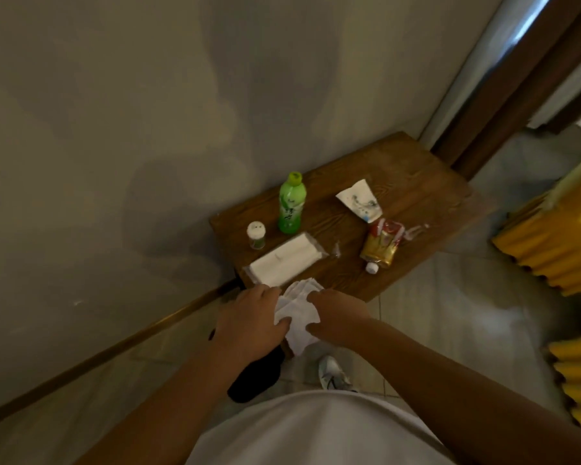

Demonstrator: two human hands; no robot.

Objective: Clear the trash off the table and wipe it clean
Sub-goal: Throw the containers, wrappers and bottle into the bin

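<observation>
A crumpled white tissue (297,313) held between both hands at the near edge of a small wooden table (416,182). Left hand (252,322) and right hand (337,318) each curl fingers closed on the tissue; its middle shows, its sides are covered by the hands. On the table: a tissue pack (285,260) just beyond the hands, a small shaker jar (256,234), an upright green bottle (292,203), a crushed white cup (359,200) lying on its side, and a flattened red-and-gold pouch (381,245) with a white cap. Print on bottle and pouch is blurred. Table stands against a plain wall (114,129); tiled floor (450,313) and yellow ribbed objects (550,243), cut off at the right edge.
</observation>
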